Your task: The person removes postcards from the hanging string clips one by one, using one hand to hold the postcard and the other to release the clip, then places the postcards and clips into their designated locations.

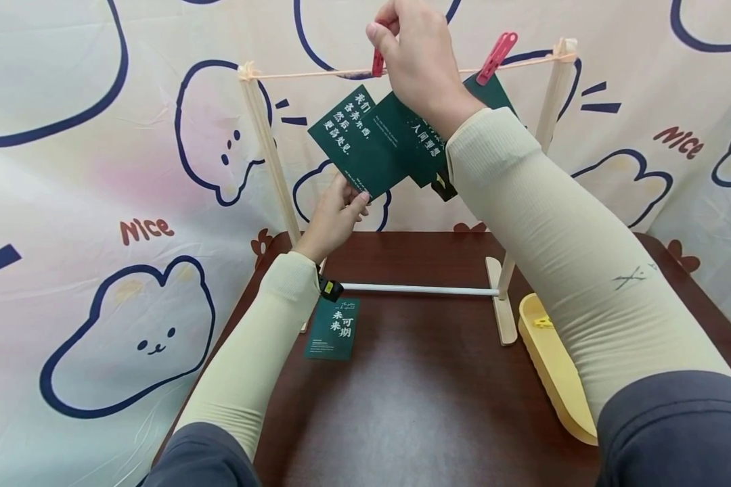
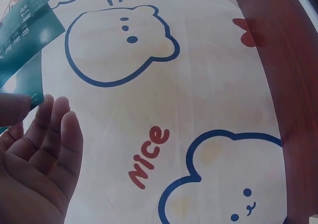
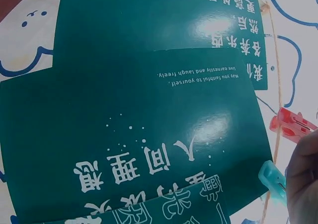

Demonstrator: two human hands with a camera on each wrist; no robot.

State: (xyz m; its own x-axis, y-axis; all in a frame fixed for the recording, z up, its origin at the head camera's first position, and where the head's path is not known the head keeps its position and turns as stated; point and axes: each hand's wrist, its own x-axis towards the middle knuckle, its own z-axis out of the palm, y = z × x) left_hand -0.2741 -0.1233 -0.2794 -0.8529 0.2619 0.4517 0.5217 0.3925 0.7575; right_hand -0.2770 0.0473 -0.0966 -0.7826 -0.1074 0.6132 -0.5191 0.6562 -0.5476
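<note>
My left hand (image 1: 336, 213) pinches the bottom corner of a dark green card (image 1: 365, 152) printed with white characters; the thumb (image 2: 15, 110) lies over that corner. Up at the string (image 1: 317, 74), my right hand (image 1: 419, 57) pinches a red clothespin (image 1: 378, 62), also seen as a pink-red clothespin (image 3: 293, 124) in the right wrist view. Beside it, a teal clothespin (image 3: 273, 182) grips the edge of a second green card (image 3: 129, 114), which overlaps the first. A third card (image 3: 174, 204) with outlined characters hangs from another pink clothespin (image 1: 498, 57), partly hidden by my right arm.
A wooden post (image 1: 268, 149) at left and another post (image 1: 551, 108) at right carry the string. A white rod (image 1: 420, 289) joins them low down. One green card (image 1: 331, 330) lies on the brown table (image 1: 414, 406). A yellow tray (image 1: 551, 379) with a yellow clothespin stands at right.
</note>
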